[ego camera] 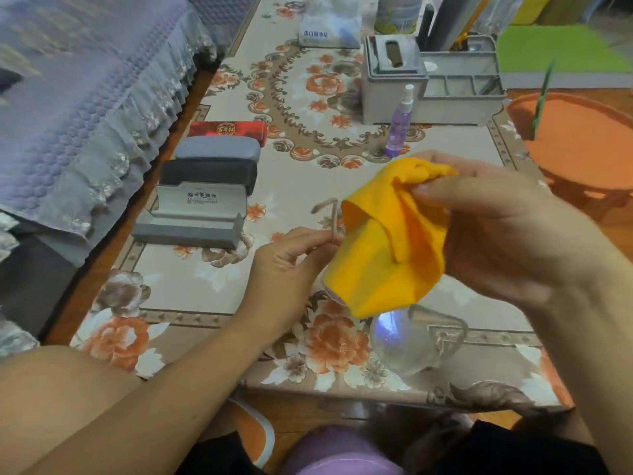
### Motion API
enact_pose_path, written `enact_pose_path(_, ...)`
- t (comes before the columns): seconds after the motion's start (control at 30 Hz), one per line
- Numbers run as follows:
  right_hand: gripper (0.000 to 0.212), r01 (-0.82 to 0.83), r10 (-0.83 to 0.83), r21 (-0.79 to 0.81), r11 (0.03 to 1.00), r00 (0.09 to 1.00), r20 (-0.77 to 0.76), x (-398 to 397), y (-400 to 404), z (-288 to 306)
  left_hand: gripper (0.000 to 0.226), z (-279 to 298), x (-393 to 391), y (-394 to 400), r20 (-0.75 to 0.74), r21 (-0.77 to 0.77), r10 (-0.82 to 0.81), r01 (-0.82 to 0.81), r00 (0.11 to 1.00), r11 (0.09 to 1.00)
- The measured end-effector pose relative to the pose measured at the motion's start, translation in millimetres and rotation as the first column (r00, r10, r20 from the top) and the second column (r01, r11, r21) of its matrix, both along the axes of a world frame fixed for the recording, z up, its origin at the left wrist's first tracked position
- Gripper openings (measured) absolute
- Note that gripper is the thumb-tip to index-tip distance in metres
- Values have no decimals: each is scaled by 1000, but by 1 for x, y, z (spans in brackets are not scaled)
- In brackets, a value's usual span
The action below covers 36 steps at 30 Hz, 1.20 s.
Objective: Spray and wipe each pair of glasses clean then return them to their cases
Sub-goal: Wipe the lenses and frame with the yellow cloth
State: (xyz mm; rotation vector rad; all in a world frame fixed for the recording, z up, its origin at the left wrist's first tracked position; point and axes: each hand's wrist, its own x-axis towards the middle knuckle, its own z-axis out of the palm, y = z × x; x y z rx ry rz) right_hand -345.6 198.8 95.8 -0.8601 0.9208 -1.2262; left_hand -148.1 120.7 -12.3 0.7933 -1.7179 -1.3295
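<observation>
A pair of glasses (400, 341) with a pale beige frame hangs above the table's near edge; one clear lens shows below a yellow cloth (383, 248). My left hand (287, 265) pinches the frame by one temple arm. My right hand (507, 228) grips the cloth, which drapes over the other lens. An open grey case (191, 217) lies at the left, with a dark grey case (209, 174), a lighter grey case (217, 150) and a red case (227, 130) closed behind it. A purple spray bottle (399, 125) stands upright mid-table.
The table has a floral cover (308, 97). A grey tissue box and organiser (428, 84) stand at the back. An orange basket (582, 142) sits to the right, a lilac sofa cover (85, 97) to the left.
</observation>
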Motion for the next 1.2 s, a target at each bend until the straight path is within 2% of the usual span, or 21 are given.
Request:
enact_pose_path(0.07, 12, 79, -56, 67, 995, 955, -291, 2, -10, -19, 20, 2, -1, 2, -58, 23, -61, 62, 996, 998)
enact_pose_path(0.13, 10, 176, -112, 57, 983, 811, -574, 3, -17, -37, 21, 4, -1, 3, -72, 22, -62, 63, 996, 998)
enact_pose_path(0.23, 19, 203, -85, 65, 977, 653, -752, -3, -17, -51, 19, 4, 0, 2, -29, -46, -23, 22, 999, 999)
enact_pose_path(0.27, 26, 199, -63, 82, 977, 630, -774, -4, -15, -52, 20, 4, 0, 1, -21, -79, -19, 17, 1000, 997)
enact_pose_path(0.3, 32, 188, -42, 103, 977, 637, -770, -4, -12, -51, 20, 5, 0, 1, -13, -124, -16, 14, 1000, 992)
enact_pose_path(0.37, 35, 151, -27, 116, 982, 712, -702, -2, -8, -51, 24, 7, 0, 1, 8, -213, -13, 14, 1000, 977)
enact_pose_path(0.47, 18, 31, 52, 172, 985, 885, -463, 4, -1, -52, 21, 9, 1, 0, 40, -273, -25, 35, 999, 961)
enact_pose_path(0.57, 29, -44, 107, 245, 968, 962, -251, 10, 2, -59, 22, 9, 3, -1, 59, -330, -29, 47, 998, 943)
enact_pose_path(0.73, 31, 162, -154, 268, 950, 987, -52, 11, -4, -61, 33, 17, 4, -7, 36, -347, 43, -27, 998, 938)
enact_pose_path(0.83, 34, 299, -297, 169, 939, 954, -37, 2, -7, -56, 29, 18, 9, -10, 34, -337, 53, -39, 998, 941)
enact_pose_path(0.9, 37, 382, -374, 95, 919, 923, -94, -9, -8, -48, 30, 19, 12, -11, 26, -342, 54, -42, 998, 939)
enact_pose_path(0.93, 38, 419, -399, 58, 906, 892, -213, -15, -8, -43, 30, 19, 12, -11, 28, -353, 57, -43, 998, 935)
enact_pose_path(0.97, 36, 452, -412, -11, 892, 803, -431, -21, -9, -38, 29, 20, 12, -11, 26, -359, 59, -45, 998, 932)
enact_pose_path(1.0, 30, 465, -405, -112, 878, 601, -689, -28, -9, -34, 28, 20, 12, -11, 22, -356, 60, -48, 998, 933)
enact_pose_path(1.03, 24, 430, -384, -226, 874, 326, -864, -34, -10, -31, 26, 21, 11, -11, 21, -350, 61, -49, 998, 935)
enact_pose_path(1.07, 18, 361, -373, -319, 876, 90, -923, -36, -10, -27, 24, 22, 10, -10, 23, -347, 60, -48, 998, 937)
enact_pose_path(1.1, 15, 291, -386, -378, 879, -34, -922, -37, -10, -23, 22, 22, 10, -10, 27, -346, 59, -46, 998, 937)
enact_pose_path(1.13, 14, 230, -418, -421, 877, -65, -906, -36, -9, -20, 22, 22, 9, -9, 29, -339, 57, -44, 998, 940)
enact_pose_path(1.17, 14, 179, -465, -464, 867, -40, -884, -36, -7, -17, 22, 21, 9, -9, 29, -323, 55, -43, 998, 945)
enact_pose_path(1.2, 15, 152, -513, -503, 851, 38, -857, -35, -6, -13, 24, 20, 9, -8, 27, -301, 54, -43, 998, 953)
